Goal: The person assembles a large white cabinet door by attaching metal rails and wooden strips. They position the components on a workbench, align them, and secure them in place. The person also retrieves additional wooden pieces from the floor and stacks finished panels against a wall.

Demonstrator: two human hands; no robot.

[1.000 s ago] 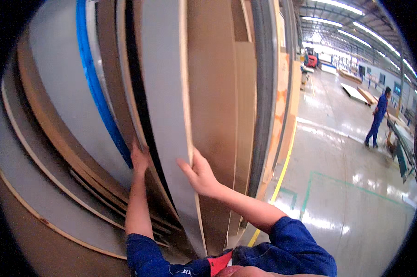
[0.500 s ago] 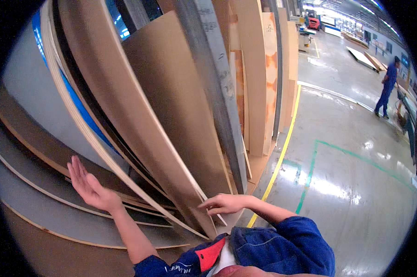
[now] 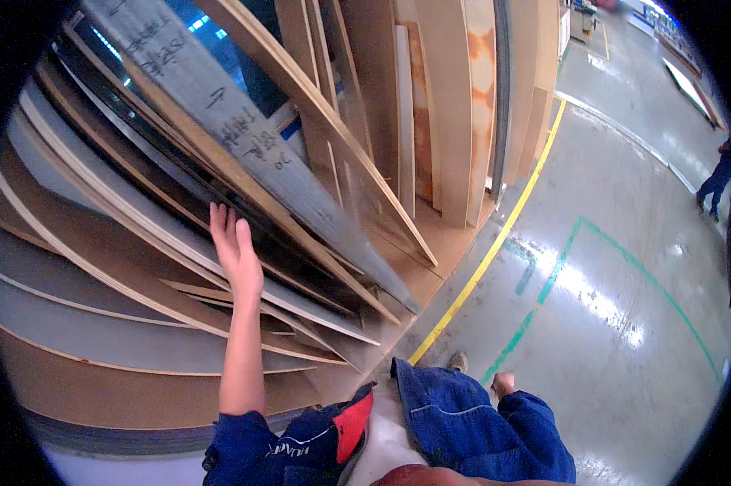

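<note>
My left hand (image 3: 238,257) is raised among tall boards standing on edge, its fingers stretched out and nothing gripped. It lies over the edge of a grey-faced board (image 3: 167,231), beside dark boards; whether the palm touches them I cannot tell. Just right of it a brown board (image 3: 301,235) leans along a grey upright post (image 3: 248,134) with handwriting on it. My right hand (image 3: 504,384) hangs low at my right side, above the floor and away from the boards. Its fingers are mostly hidden.
More brown and grey boards (image 3: 74,324) fan out at the left. Beyond the post a thin board (image 3: 357,154) leans, with upright panels (image 3: 446,113) behind it. A yellow line (image 3: 495,251) runs along the rack base. At the far right a person (image 3: 718,180) in blue stands.
My right hand has left a board's edge and dropped to my side. My left hand has shifted right in the view, toward the post. The view has turned, and the boards appear further left.
</note>
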